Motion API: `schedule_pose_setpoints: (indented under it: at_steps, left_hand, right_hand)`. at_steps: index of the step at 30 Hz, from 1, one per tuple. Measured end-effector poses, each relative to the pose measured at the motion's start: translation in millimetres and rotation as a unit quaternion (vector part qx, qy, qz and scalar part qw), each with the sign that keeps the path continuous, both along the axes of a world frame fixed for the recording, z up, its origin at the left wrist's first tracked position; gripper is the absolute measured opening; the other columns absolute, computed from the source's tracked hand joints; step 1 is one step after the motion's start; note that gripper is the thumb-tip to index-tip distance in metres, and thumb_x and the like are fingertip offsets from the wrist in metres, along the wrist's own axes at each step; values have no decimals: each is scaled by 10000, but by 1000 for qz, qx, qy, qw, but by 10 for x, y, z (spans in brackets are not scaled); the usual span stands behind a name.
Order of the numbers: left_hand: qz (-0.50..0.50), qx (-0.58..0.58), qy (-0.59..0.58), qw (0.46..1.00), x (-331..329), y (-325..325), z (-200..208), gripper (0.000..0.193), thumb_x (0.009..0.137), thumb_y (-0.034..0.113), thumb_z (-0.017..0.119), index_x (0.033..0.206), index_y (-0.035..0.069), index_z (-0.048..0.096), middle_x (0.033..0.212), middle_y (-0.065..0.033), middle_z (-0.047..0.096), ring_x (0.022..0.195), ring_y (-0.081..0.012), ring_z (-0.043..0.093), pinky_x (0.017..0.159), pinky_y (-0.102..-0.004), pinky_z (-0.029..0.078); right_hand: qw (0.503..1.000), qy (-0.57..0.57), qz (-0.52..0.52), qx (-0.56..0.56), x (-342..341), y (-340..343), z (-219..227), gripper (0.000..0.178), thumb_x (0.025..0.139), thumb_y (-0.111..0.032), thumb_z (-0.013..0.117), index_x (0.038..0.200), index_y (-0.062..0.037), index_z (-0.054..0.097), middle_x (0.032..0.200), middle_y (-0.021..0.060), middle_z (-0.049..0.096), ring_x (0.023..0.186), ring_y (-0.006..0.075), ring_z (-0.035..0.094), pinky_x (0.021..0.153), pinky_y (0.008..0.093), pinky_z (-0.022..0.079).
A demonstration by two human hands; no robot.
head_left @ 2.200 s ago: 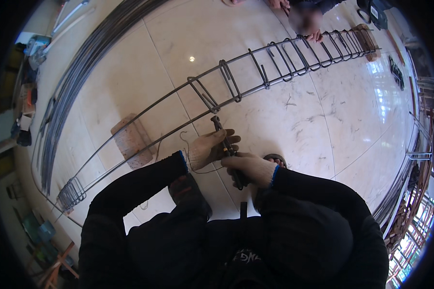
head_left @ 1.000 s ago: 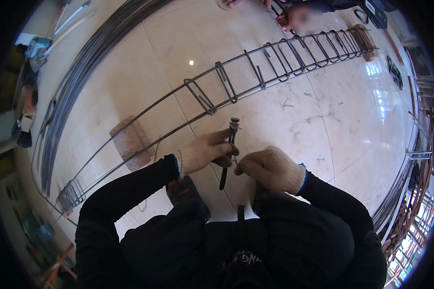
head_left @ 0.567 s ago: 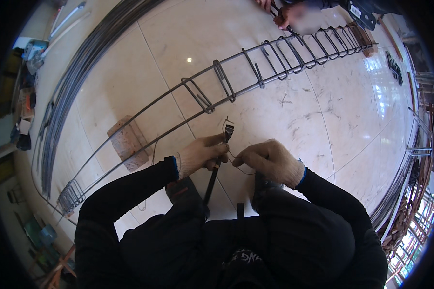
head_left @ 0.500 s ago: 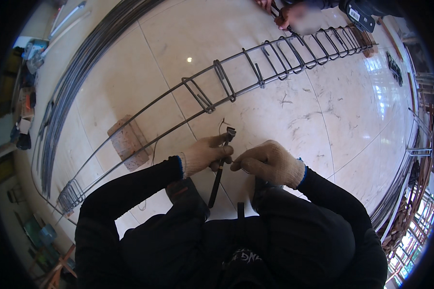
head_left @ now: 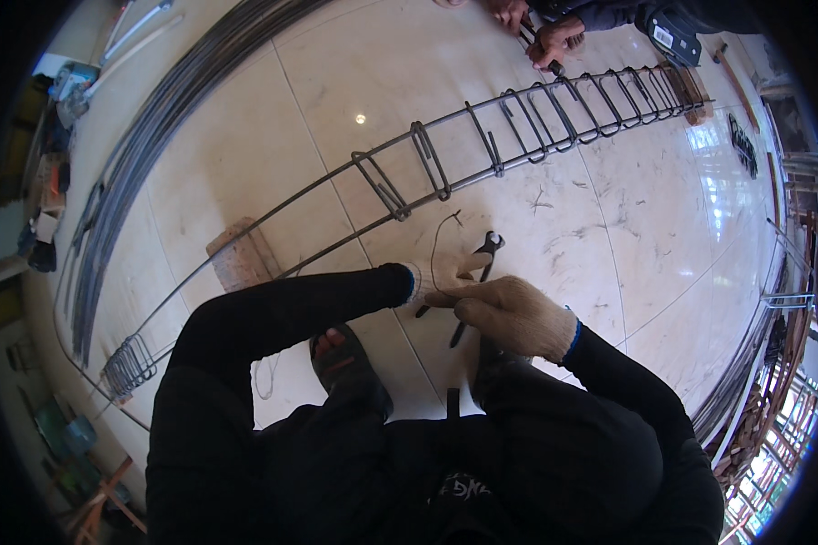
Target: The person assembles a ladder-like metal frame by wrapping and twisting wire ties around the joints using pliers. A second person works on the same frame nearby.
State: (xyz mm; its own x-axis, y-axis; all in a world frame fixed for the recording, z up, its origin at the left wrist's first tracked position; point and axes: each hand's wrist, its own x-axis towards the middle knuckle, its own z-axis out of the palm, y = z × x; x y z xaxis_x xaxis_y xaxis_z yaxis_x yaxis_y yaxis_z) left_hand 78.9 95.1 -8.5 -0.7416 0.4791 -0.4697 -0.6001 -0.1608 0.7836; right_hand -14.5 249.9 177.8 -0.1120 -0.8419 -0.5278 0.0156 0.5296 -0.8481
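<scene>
Gripping black pincers (head_left: 491, 243) with the left hand (head_left: 443, 276), right hand (head_left: 516, 318) pinching thin wire (head_left: 434, 246).

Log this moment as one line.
left hand: holds pliers | right hand: at thin wire, overlapping left hand | steel cage: beyond both hands

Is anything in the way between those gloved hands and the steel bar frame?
Nothing visible blocks the left hand or right hand from the steel frame; only the thin wire and pincers reach into the gap.

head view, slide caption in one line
Gloved left hand holding pliers, gloved right hand pinching thin wire, beside a steel frame.
</scene>
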Motion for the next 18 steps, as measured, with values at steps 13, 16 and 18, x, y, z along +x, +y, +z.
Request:
schedule_pose_setpoints:
  at_steps: [13, 16, 18]
  left_hand:
    - [216, -108, -98, 965, 548, -440, 882, 659, 1094, 558, 560, 1453, 5, 567, 1418, -204, 629, 1281, -313, 621, 1062, -459, 515]
    - [264, -400, -49, 876, 565, -564, 1042, 682, 945, 448, 800, 1428, 24, 570, 1455, -187, 588, 1320, -335, 570, 1058, -491, 492]
    - [253, -612, 109, 741, 600, -777, 917, 814, 823, 453, 890, 1442, 39, 562, 1473, -178, 567, 1376, -357, 522, 1132, -504, 431]
  right_hand:
    - [995, -86, -36, 39, 267, 18, -431, 395, 1123, -323, 488, 1388, -174, 739, 981, 105, 699, 833, 173, 669, 765, 360, 578]
    - [989, -112, -17, 93, 211, -43, -402, 408, 1131, -338, 452, 1383, -194, 739, 916, 87, 649, 764, 162, 639, 677, 360, 578]
    - [991, -106, -5, 76, 226, -25, -531, 398, 1125, -341, 468, 1374, -195, 741, 933, 88, 653, 770, 160, 631, 685, 352, 579]
